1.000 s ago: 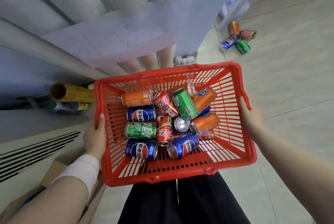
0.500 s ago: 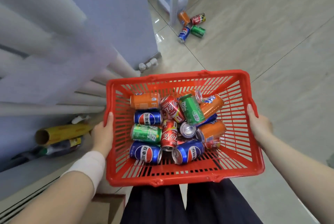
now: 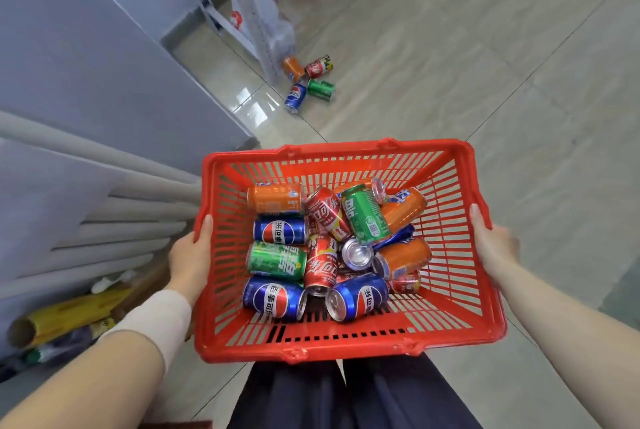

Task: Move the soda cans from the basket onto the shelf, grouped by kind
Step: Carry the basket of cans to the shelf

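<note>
**Carrying the load to the shelf.** Your left hand point(image 3: 188, 255) is clamped on the left rim of the red basket point(image 3: 346, 347), thumb hooked over the edge. Your right hand point(image 3: 495, 245) grips the right rim the same way; the fingers beneath are hidden.

The soda cans lie on their sides inside the basket, mixed by kind:
- two Pepsi cans point(image 3: 273, 297) nearest you
- a Sprite can point(image 3: 277, 260) behind them
- Coca-Cola cans point(image 3: 322, 264) at the centre
- orange cans point(image 3: 275, 198) toward the far wall

None is on the shelf yet.

Hold the basket level, because the cans piled at the centre would probably roll if it tips. Further off, four loose cans point(image 3: 308, 82) lie on the tiled floor point(image 3: 485, 65), touching a white upright point(image 3: 252, 13). This appears to be a shelf leg, though little of it shows. Step around these cans, and set the basket down near the shelf so that both hands come free for sorting.
</note>
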Tool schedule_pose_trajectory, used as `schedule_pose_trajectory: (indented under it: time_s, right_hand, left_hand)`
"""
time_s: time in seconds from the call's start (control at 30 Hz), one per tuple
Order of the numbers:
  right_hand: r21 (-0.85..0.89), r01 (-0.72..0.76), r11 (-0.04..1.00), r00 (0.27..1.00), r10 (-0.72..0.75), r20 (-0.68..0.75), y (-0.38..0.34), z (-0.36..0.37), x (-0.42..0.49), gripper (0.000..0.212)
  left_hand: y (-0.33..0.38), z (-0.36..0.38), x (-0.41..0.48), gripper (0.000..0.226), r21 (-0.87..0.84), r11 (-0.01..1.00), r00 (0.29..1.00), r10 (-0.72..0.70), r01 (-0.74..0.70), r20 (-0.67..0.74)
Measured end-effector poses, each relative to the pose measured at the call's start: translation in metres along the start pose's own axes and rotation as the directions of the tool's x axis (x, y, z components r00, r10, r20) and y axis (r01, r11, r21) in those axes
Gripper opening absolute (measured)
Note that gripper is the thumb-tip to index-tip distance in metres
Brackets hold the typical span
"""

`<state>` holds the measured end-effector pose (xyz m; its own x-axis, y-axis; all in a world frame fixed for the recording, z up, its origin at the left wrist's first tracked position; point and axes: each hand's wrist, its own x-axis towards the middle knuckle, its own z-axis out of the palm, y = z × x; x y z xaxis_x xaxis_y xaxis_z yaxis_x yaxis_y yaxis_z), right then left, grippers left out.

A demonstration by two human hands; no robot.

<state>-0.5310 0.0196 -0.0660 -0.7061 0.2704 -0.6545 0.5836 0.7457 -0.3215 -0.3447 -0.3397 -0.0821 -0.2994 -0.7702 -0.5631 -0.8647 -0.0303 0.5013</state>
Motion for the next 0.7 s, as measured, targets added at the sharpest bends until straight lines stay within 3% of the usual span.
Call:
schedule_pose_trajectory:
  time_s: [0.23,0.4,0.7]
  right_hand:
    - [0.056,-0.029,0.998,0.996,0.034,-0.088,-0.019,-0.052,0.05,0.067]
    - [0.089,-0.066,0.994,0.986,0.079,-0.149,-0.046,-0.082,0.094,0.071]
    - [0.133,-0.097,0.986,0.982,0.117,-0.151,-0.098,-0.133,0.184,0.068]
  left_hand:
    - [0.098,0.051,0.017,0.04,-0.039,0.996,0.995,0.084,-0.082,0.057]
    - [0.169,0.086,0.042,0.048,-0.058,0.992,0.986,0.115,-0.109,0.118]
    - [0.283,0.142,0.072,0.041,-0.029,0.998,0.981,0.059,-0.054,0.187]
